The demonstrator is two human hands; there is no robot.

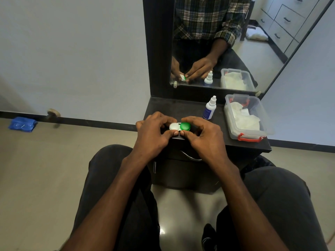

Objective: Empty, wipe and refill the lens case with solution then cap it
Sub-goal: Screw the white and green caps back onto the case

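A small lens case with a white cap on its left well and a green cap on its right well sits just above the front edge of the dark shelf. My left hand grips the white-capped side, thumb at the near edge. Curled fingers of my right hand hold the green-capped side. Both caps are on. A white solution bottle with a blue label stands upright behind and to the right of the case.
A clear plastic box with red latches holds white tissues at the shelf's right end. A mirror rises behind the shelf. A drawer handle shows below the shelf edge. A blue packet lies on the floor at left.
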